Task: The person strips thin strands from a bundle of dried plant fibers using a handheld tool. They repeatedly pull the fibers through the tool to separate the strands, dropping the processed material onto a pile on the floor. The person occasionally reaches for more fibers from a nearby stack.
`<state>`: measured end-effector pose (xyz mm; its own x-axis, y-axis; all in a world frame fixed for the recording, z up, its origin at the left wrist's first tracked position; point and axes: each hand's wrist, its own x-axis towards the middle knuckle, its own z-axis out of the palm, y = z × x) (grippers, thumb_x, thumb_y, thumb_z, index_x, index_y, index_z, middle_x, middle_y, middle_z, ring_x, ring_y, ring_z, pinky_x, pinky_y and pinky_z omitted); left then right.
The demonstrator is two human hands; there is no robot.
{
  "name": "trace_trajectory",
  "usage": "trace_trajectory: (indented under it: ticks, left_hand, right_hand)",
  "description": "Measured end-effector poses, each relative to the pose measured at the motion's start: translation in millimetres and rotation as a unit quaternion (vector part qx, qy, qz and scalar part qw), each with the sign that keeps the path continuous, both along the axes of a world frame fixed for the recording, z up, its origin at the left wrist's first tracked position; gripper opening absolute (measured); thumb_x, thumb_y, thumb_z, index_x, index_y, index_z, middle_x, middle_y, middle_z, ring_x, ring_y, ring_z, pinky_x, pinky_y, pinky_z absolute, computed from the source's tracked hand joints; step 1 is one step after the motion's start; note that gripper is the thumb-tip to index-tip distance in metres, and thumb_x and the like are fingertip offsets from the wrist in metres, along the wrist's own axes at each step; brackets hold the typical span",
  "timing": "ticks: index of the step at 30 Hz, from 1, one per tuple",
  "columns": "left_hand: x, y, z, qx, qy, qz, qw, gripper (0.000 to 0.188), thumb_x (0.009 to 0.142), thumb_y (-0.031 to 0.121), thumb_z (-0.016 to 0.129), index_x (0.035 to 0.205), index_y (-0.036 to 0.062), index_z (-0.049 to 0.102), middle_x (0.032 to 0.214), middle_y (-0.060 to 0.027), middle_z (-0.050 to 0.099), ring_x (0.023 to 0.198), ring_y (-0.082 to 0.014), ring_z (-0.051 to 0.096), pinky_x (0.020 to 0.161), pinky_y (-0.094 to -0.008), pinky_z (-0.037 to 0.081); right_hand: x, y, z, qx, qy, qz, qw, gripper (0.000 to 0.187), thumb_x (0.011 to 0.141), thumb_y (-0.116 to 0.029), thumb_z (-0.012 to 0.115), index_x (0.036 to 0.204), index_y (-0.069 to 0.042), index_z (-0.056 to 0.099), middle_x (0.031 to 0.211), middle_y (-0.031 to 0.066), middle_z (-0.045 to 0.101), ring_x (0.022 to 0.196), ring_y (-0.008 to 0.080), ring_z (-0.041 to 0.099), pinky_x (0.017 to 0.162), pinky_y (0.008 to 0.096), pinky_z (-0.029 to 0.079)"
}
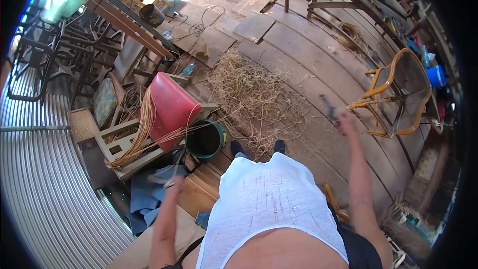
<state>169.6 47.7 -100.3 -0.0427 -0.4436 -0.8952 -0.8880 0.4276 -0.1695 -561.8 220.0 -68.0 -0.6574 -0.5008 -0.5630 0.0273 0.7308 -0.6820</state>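
Note:
Out to the right, my right hand [345, 122] is closed around a slim dark tool [326, 107] that points up and left. The tool is too blurred for its kind to show. At lower left, my left hand [174, 185] is closed, and pale thin pieces show beside it; what it grips I cannot make out. Just above that hand, a red padded chair seat [172, 107] lies tipped on a pale wooden frame. A bundle of long tan cane strands [146, 122] drapes over it. A dark green bucket [205, 139] stands close to the seat.
A heap of tan cane scraps [249, 94] covers the plank floor before my feet. On the right stands a chair with an orange-brown cane frame [398, 94], near a blue container [436, 76]. Dark chair frames [45, 55] are piled at left by corrugated metal [47, 169].

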Motion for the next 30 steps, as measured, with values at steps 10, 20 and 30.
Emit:
trace_trajectory:
  ticks: [10, 20, 30]
  left_hand:
    - [-315.1, 3.2, 49.0, 0.024, 0.496, 0.079, 0.864, 0.029, 0.086, 0.037, 0.057, 0.095, 0.0118, 0.069, 0.083, -0.0106, 0.068, 0.081, -0.0287, 0.064, 0.072, -0.0373, 0.050]
    - [-17.4, -60.7, 66.6, -0.041, 0.291, 0.100, 0.951, 0.020, 0.087, 0.022, 0.061, 0.095, 0.0052, 0.068, 0.080, -0.0088, 0.069, 0.071, -0.0184, 0.064, 0.068, -0.0335, 0.052]
    - [-104.4, -53.6, 53.7, -0.054, 0.288, -0.006, 0.956, 0.026, 0.086, 0.030, 0.060, 0.090, 0.0065, 0.068, 0.076, -0.0103, 0.068, 0.073, -0.0250, 0.066, 0.068, -0.0361, 0.052]
  right_hand:
    - [215.1, -75.1, -12.2, -0.114, -0.056, 0.249, 0.960, 0.025, 0.090, -0.027, 0.057, 0.079, -0.004, 0.056, 0.062, 0.0050, 0.054, 0.050, 0.0111, 0.053, 0.048, 0.0308, 0.043]
    - [-103.6, 137.9, -53.3, 0.141, 0.351, 0.268, 0.886, 0.017, 0.084, -0.015, 0.052, 0.082, 0.001, 0.056, 0.078, 0.0241, 0.059, 0.073, 0.0398, 0.058, 0.065, 0.0459, 0.043]
    - [-82.6, 91.4, -55.3, 0.054, 0.370, 0.154, 0.915, 0.032, 0.093, -0.029, 0.048, 0.096, 0.000, 0.060, 0.086, 0.0187, 0.063, 0.085, 0.0302, 0.063, 0.073, 0.0451, 0.046]
